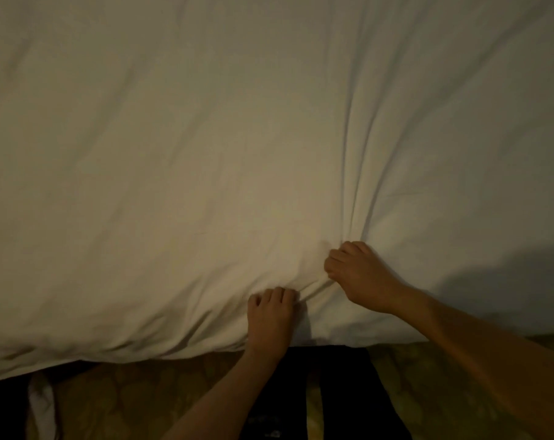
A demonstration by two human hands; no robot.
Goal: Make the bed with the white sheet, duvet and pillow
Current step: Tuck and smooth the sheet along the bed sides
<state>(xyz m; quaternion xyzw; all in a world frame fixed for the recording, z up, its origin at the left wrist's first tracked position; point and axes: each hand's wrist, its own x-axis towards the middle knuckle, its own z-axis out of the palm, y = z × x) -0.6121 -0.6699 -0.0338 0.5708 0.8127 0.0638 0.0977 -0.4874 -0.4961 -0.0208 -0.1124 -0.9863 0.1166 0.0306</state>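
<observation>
**Desk:** Talk me through it. What's on your feed?

**Operator:** The white duvet fills nearly all of my view. It's spread over the bed, and its near edge runs across the bottom of the picture. I'm looking almost straight down on it.

**Desk:** And the hands?

**Operator:** Both are bare and both are on the duvet, close to that near edge. My left grip sits just inside the edge, knuckles up, fingers curled into a small bunch of the fabric. It's clenched on cloth, no question.

**Desk:** Right one?

**Operator:** The right grip is a little further in from the edge, just beside the left and not touching it. Its fingers are folded tight round a gathered handful of duvet. Long creases fan out from that fist toward the duvet's far side.

**Desk:** Flat elsewhere?

**Operator:** The duvet's left half is mostly smooth, with soft wrinkles. A few short puckers run between the two grips. The near edge looks rounded and padded.

**Desk:** Anything below the edge?

**Operator:** Patterned carpet, brownish-yellow. Dark trouser legs stand right up against the edge. Toward the duvet's left end there's a white cloth just below the edge. I can't tell what it is in this dim light.
</observation>
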